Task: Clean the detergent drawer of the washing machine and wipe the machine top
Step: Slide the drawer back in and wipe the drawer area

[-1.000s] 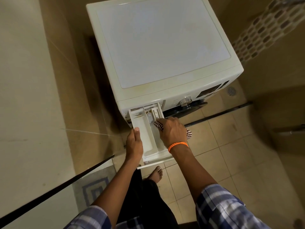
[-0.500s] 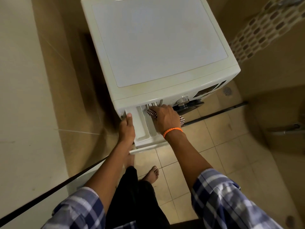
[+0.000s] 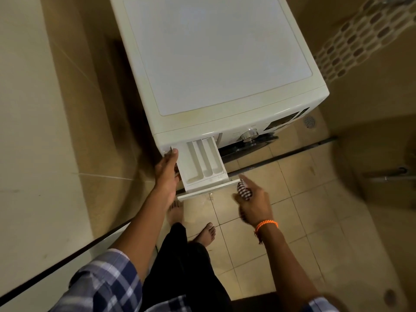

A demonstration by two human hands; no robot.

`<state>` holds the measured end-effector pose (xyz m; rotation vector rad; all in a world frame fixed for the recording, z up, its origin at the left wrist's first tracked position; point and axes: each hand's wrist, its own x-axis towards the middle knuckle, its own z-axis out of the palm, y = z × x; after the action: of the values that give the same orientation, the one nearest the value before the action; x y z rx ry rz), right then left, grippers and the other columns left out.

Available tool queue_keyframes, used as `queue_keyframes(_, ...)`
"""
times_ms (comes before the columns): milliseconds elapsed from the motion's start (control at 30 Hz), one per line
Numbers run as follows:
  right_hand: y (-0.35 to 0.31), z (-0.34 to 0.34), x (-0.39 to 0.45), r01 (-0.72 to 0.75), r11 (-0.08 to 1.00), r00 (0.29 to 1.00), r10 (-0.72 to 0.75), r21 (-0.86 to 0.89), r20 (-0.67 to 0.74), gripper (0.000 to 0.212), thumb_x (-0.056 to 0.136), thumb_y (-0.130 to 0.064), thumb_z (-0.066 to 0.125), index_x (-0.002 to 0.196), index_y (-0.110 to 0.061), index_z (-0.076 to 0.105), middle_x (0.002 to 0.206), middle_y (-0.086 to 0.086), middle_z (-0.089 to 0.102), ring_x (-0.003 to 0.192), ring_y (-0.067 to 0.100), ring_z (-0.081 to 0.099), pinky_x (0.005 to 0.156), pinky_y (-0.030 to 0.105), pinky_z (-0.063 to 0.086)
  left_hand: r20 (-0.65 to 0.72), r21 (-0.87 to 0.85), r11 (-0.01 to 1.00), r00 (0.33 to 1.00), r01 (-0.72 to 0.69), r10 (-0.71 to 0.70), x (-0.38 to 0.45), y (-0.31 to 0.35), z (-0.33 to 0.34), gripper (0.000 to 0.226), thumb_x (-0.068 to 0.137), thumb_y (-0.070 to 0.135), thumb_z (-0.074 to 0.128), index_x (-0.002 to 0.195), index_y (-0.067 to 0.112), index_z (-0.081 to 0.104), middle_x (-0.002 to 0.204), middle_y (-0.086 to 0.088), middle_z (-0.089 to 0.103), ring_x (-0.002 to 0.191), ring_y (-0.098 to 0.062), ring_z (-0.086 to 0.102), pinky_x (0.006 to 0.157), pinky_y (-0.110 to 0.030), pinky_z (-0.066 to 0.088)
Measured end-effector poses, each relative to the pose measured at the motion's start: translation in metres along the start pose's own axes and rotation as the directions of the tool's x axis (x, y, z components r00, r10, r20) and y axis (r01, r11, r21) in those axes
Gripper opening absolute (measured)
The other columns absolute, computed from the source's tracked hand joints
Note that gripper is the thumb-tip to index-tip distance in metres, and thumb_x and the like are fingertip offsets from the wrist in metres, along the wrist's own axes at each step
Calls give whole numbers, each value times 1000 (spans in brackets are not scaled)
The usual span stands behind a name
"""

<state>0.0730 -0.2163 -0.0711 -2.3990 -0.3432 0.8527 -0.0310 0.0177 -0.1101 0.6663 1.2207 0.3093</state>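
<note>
The white washing machine (image 3: 216,55) fills the upper middle, its flat top bare. Its detergent drawer (image 3: 203,163) is pulled out at the front left, showing three long white compartments. My left hand (image 3: 167,171) lies along the drawer's left side, thumb up near the machine's front; its fingers seem to curl under the drawer's edge. My right hand (image 3: 252,203) is out of the drawer, to the right of its front panel, and holds a bunched striped cloth (image 3: 243,190) with the index finger stretched toward the panel.
A round control knob (image 3: 249,134) and dark door rim sit right of the drawer. Beige wall tiles close in on the left, a tiled wall on the right. My bare feet (image 3: 193,224) stand on floor tiles below the drawer. A floor drain (image 3: 310,122) lies behind the machine's right corner.
My right hand has come out of the drawer with the cloth and moved down to the right. The drawer's compartments are now uncovered. My left hand stays at the drawer's left side.
</note>
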Motion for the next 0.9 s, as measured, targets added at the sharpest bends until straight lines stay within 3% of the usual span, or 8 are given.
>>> queue_keyframes(167,-15,30,-8,37,949,987,16,315,-163,20,88,-41,83,97,-51,69,90,-36,72,95,-16,65,79,6,48,-212,110,986,966,-124,146,-31,-37,-20,56,114,55,26,123,23,71,124,-6,72,108,-24,69,89,-38,56)
queue_keyframes(233,-19,33,-3,54,937,980,15,344,-197,17,88,-41,82,98,-48,70,88,-24,74,90,-13,66,72,3,48,-288,169,979,945,-110,156,-56,-63,-21,42,115,45,33,115,21,67,113,-10,69,96,-21,65,79,-34,55)
queue_keyframes(333,-30,36,9,70,950,977,-4,306,-211,18,90,-48,79,106,-40,73,89,-19,73,90,-7,67,71,12,54,-255,349,935,954,-61,157,-73,-96,-19,28,106,55,48,112,30,58,122,-6,60,107,-25,64,94,-43,55)
queue_keyframes(400,-37,41,22,52,960,976,8,275,-216,27,91,-55,75,106,-32,75,88,-15,72,88,0,66,73,28,59,-242,285,959,968,-2,74,-70,-92,-9,32,101,59,57,108,28,61,116,-13,67,102,-32,69,86,-44,58)
queue_keyframes(533,-61,47,36,-106,945,962,176,309,-208,46,86,-60,78,97,-16,74,83,-4,68,84,10,62,69,30,47,-143,50,999,990,1,6,-51,-58,15,29,108,30,60,121,7,71,108,-9,80,101,-27,78,88,-38,62)
queue_keyframes(633,-80,57,38,-254,718,945,327,648,9,31,86,-43,84,85,-16,67,86,1,68,87,17,66,74,31,52,-82,-201,971,985,130,-149,-38,-33,22,25,108,21,59,126,6,67,119,-11,78,107,-23,76,97,-39,59)
queue_keyframes(767,-105,79,52,-355,348,914,325,868,244,35,85,-35,87,100,-5,75,99,14,79,101,33,76,90,49,63,-21,-431,871,962,237,-272,-25,-1,29,24,108,23,59,117,3,69,117,-13,75,114,-27,69,109,-45,51)
queue_keyframes(900,-121,94,79,-339,224,926,253,914,282,38,91,-38,82,100,-3,71,92,14,76,94,32,75,96,55,61,44,-539,793,949,285,-311,-6,25,37,26,110,17,52,111,-6,66,94,-19,77,101,-33,69,103,-46,51)
